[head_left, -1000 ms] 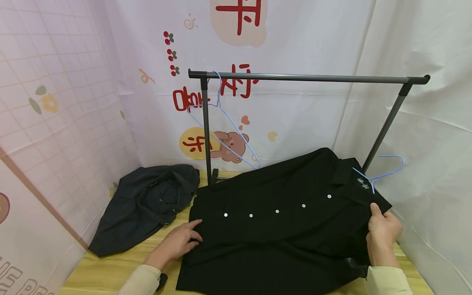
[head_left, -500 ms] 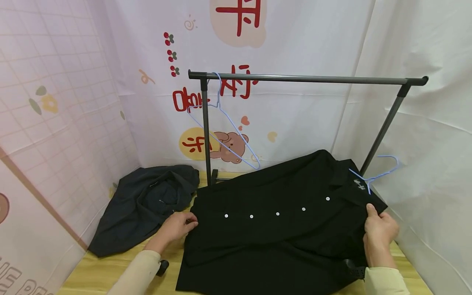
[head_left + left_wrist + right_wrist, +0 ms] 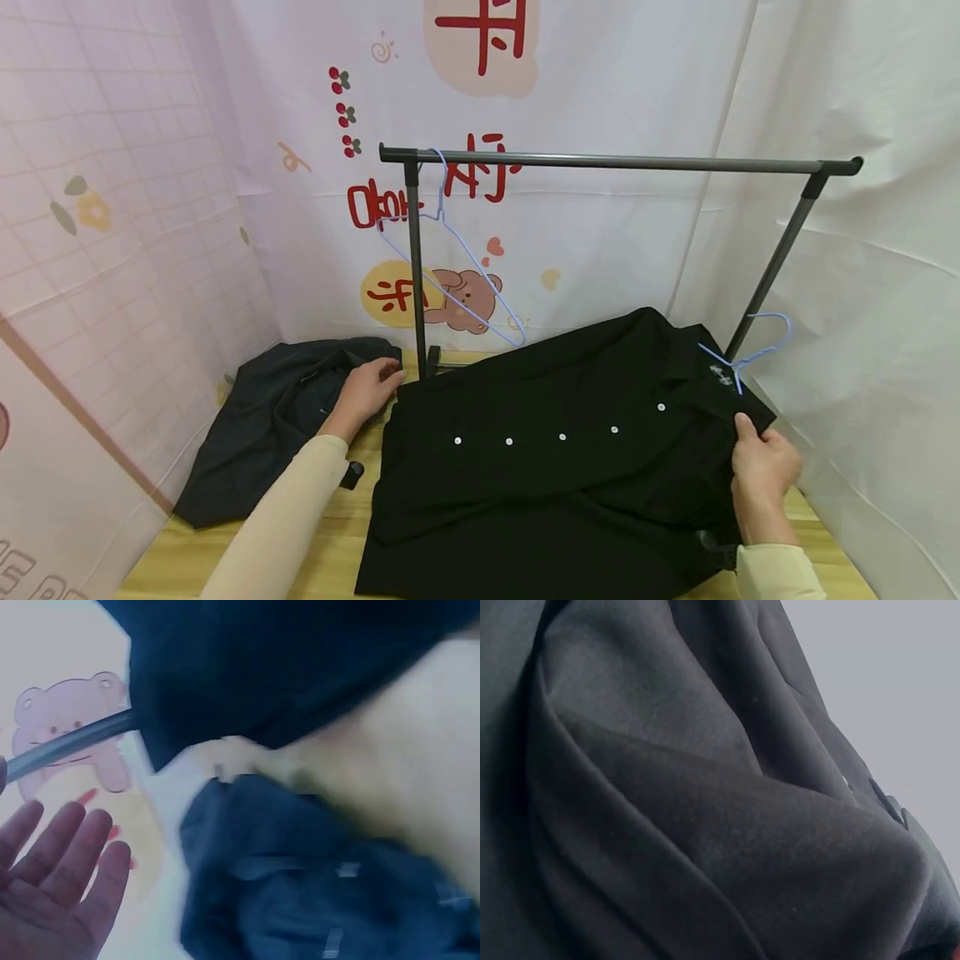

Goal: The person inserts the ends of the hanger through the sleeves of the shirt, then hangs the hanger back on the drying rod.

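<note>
A black button-up shirt (image 3: 540, 392) with white buttons lies spread in the head view, collar toward the right. A blue wire hanger (image 3: 737, 365) pokes its hook out at the collar; the rest of it is hidden. My right hand (image 3: 767, 458) grips the shirt near the collar, thumb on top, the other fingers underneath. Dark folds of the shirt (image 3: 705, 825) fill most of the right wrist view. My left hand (image 3: 367, 390) hovers off the shirt's far left corner, holding nothing; its relaxed fingers (image 3: 109, 885) show in the left wrist view.
A dark navy garment (image 3: 255, 442) lies crumpled at the left, partly behind my left arm. Behind the shirt stands a grey metal clothes rack (image 3: 615, 162), with another blue hanger (image 3: 441, 208) at its left end. Printed cloth walls surround the wooden table (image 3: 330, 546).
My left hand has left the shirt's left edge and moved up and away toward the rack's left post. My right hand keeps its grip; the shirt's collar end and hanger have shifted slightly left.
</note>
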A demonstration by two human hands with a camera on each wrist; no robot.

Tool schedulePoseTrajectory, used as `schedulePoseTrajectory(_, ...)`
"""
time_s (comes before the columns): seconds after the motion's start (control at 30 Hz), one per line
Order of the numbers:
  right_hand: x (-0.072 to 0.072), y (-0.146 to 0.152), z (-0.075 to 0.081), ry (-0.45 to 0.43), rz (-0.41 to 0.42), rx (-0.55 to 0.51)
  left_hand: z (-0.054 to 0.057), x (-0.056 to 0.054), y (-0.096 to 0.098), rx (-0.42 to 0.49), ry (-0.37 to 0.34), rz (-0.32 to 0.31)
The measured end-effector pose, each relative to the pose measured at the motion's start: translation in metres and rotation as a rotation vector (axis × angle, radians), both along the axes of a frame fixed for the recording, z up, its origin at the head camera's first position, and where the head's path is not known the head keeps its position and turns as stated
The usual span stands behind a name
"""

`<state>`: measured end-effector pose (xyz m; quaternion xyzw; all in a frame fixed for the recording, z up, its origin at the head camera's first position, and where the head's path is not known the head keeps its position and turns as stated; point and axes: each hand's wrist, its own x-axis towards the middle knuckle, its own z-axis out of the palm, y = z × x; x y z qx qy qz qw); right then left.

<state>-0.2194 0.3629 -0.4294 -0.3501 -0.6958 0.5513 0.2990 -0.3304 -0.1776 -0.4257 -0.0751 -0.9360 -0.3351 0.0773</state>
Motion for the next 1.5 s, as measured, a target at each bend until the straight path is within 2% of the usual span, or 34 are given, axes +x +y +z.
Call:
schedulePoseTrajectory(0.27,0.001,-0.003,0.0,-0.029,0.0,0.101,0.048,-0.028,0.032,0.04,-0.016,0.016)
schedulePoseTrajectory(0.37,0.001,-0.003,0.001,-0.051,0.002,0.148,0.058,-0.036,0.041,0.046,0.017,0.012)
schedulePoseTrajectory(0.47,0.0,-0.003,0.001,-0.074,0.007,0.218,0.064,-0.041,0.047,0.042,0.06,0.031)
schedulePoseTrajectory(0.67,-0.002,-0.005,0.0,-0.074,0.01,0.34,0.067,-0.047,0.05,0.036,0.11,0.108)
schedulePoseTrajectory(0.93,-0.002,0.0,0.008,-0.04,0.003,0.494,0.068,-0.052,0.052,0.012,0.101,0.131)
schedulePoseTrajectory(1.3,-0.004,0.023,0.03,-0.044,-0.034,0.525,0.069,-0.053,0.052,-0.002,0.079,0.133)
schedulePoseTrajectory(1.5,-0.008,0.037,0.047,-0.009,-0.091,0.549,0.068,-0.053,0.052,-0.001,0.083,0.131)
